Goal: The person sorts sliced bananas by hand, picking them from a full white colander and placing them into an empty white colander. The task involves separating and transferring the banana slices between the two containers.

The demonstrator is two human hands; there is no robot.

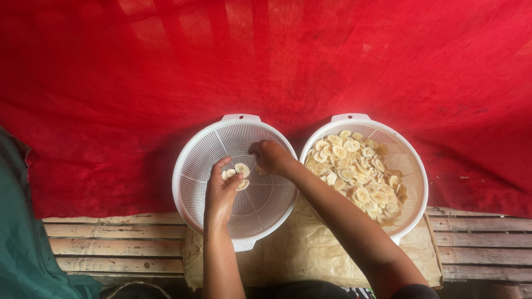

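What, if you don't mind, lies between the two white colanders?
In the head view, nothing lies between the left colander and the right colander: their rims nearly touch. The right hand and its forearm cross above that spot.

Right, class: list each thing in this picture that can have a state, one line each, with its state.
Left colander: nearly empty, a few banana slices inside.
Right colander: about half filled with banana slices.
Left hand: inside the left colander, holding a few slices.
Right hand: reaching across into the left colander, fingers curled.
Red net: spread out flat.
Brown paper: crumpled, under the colanders.
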